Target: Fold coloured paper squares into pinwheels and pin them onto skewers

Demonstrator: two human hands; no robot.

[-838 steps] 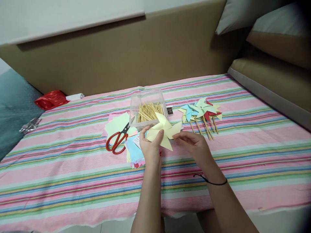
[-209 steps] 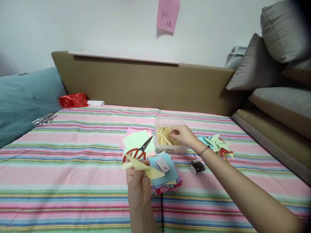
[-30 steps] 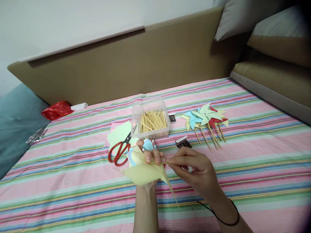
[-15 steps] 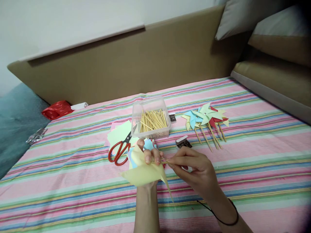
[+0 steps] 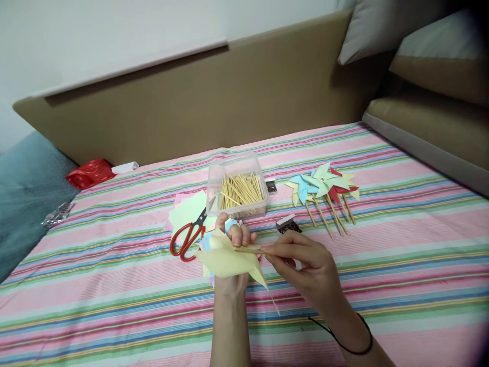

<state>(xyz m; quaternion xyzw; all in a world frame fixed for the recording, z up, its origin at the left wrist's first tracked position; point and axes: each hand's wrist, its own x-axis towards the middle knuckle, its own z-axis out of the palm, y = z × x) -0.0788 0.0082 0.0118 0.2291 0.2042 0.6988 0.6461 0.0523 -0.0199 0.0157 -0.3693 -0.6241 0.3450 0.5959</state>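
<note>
A pale yellow paper pinwheel is in front of me, its folded vanes bent outward. My left hand is closed around it from behind, with fingertips pressing at one end of a thin wooden stick. That stick lies across the pinwheel. My right hand pinches the stick's other end between thumb and fingers. The paper hides part of my left palm and thumb. Red-handled scissors lie just left of my left hand, on sheets of coloured paper.
A clear plastic box of wooden sticks stands beyond my hands. Finished pinwheels lie at the right. Near my right hand is a small open box of dark pins. A red plastic bundle lies far left.
The pinwheel has tilted and risen slightly, so more of the stick shows across it. My left fingertips have shifted onto the stick's end. My right hand has barely moved.
</note>
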